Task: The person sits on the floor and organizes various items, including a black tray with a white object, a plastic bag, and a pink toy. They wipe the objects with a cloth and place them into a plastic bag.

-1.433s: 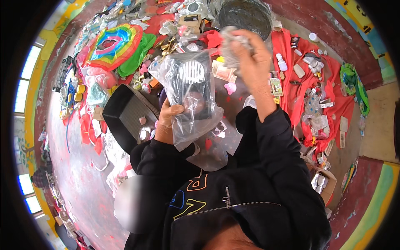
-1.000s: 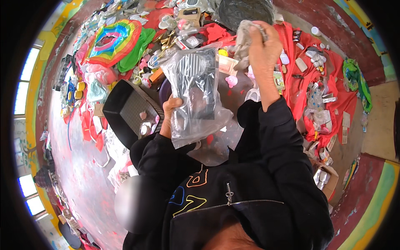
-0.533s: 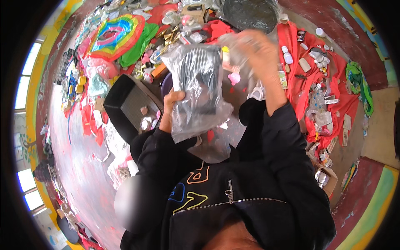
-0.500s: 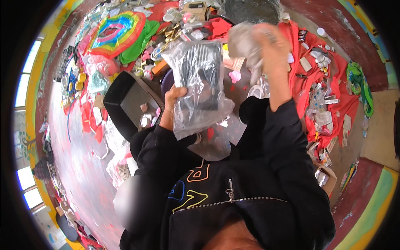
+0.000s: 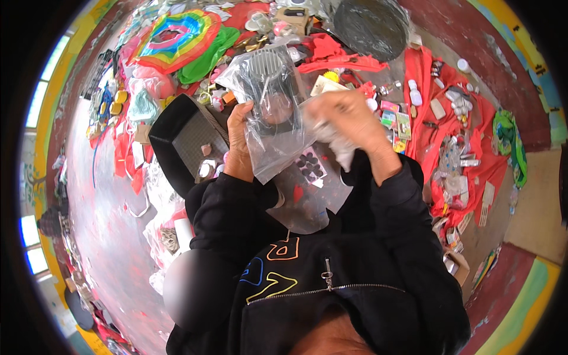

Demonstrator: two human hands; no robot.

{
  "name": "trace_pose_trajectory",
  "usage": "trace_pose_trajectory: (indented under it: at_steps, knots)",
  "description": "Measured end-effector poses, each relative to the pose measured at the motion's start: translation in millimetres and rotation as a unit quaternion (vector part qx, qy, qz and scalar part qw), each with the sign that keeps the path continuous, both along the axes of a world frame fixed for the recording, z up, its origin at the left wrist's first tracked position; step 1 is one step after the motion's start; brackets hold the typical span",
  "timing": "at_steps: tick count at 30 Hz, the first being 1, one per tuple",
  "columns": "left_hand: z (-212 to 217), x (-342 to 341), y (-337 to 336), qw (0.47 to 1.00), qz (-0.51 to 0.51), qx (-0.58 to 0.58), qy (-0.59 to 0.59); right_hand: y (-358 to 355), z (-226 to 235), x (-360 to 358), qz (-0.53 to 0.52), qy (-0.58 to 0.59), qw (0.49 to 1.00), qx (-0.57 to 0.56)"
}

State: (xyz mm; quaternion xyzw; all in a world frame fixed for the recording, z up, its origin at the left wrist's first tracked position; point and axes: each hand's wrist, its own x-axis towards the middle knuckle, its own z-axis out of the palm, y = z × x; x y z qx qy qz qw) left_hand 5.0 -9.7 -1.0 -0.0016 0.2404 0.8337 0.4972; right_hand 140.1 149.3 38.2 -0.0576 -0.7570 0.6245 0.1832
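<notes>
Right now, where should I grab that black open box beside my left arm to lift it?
Take the black box by its near rim, coming from above on your left side. It sits tilted with its open mouth up, so the thin wall edge is exposed, and your left hand is closest.

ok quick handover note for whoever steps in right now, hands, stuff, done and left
Left hand: gripping the left edge of a clear plastic bag, held up in front of the chest.
Right hand: closed on the bag's right side, clutching crumpled clear plastic.
Inside the bag: a dark item with a round grille at its top; what it is cannot be told.
Nearby: an open black box below the left hand, and a red cloth strewn with small bottles and packets at right.
Done: item is in the bag.
Left: bag is not put down anywhere yet.
</notes>
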Motion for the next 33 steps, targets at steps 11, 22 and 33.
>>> trace_pose_trajectory:
  at_steps: [11,22,33]
  knots:
    - [-5.5,-12.4,-0.8,0.992,0.048,0.097,0.057,-27.8,-21.6,-15.5,0.031,-0.169,0.875,-0.453]
    - [23.0,-4.5,16.4,0.96,0.012,0.02,0.28,-6.6,-26.1,-18.2,-0.056,-0.041,0.913,-0.402]
    - [17.8,-2.7,24.5,0.986,-0.003,0.024,0.167,13.3,-12.5,-6.6,-0.013,-0.012,0.996,-0.09]
